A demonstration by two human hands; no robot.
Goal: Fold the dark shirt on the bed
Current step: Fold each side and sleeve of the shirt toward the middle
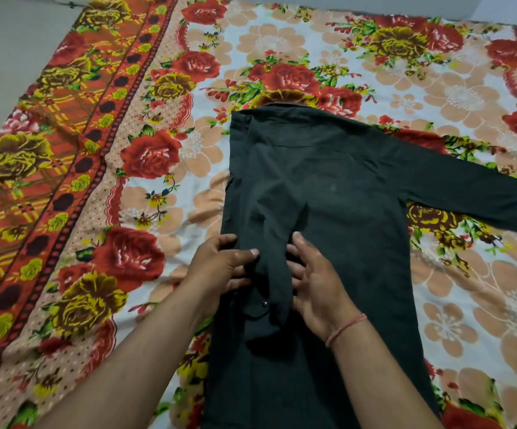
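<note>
The dark shirt (337, 193) lies face down on the bed, collar at the far end. Its left side is folded in over the back, and the left sleeve (274, 274) runs down the middle with its buttoned cuff toward me. The right sleeve (474, 187) stretches out flat to the right. My left hand (223, 267) rests on the left side of the folded sleeve, thumb on top and fingers against the cloth. My right hand (316, 283) lies flat with fingers spread, pressing on the sleeve's right side. A red thread band circles the right wrist.
The bed is covered by a floral sheet (282, 51) with red and yellow roses and a red patterned border (74, 144) along the left. A pale floor or wall (6, 51) shows beyond the bed's left edge.
</note>
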